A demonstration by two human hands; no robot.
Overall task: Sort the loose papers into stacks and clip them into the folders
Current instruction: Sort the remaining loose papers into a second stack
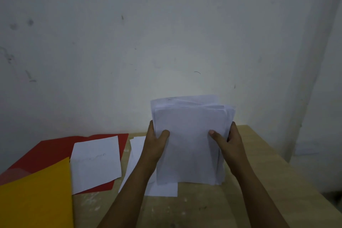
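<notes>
While thumbs press its front, paper stack [190, 144] stands between both hands' fingers [233, 131].

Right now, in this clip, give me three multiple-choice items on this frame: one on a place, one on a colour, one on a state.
1. Where does the single sheet with faint writing lie?
A. On the red folder
B. On the floor
C. In the right hand

2. What colour is the folder at the near left corner of the table?
A. Green
B. Yellow
C. Black

3. How is the paper stack held?
A. Flat on the table, untouched
B. Upright, gripped at both side edges
C. Rolled up in one hand

Key:
1 A: the red folder shows around the sheet's edges.
2 B: the yellow folder overlaps the red one.
3 B: the left hand and right hand grip the paper stack, thumbs in front, bottom edge down at the table.
</notes>
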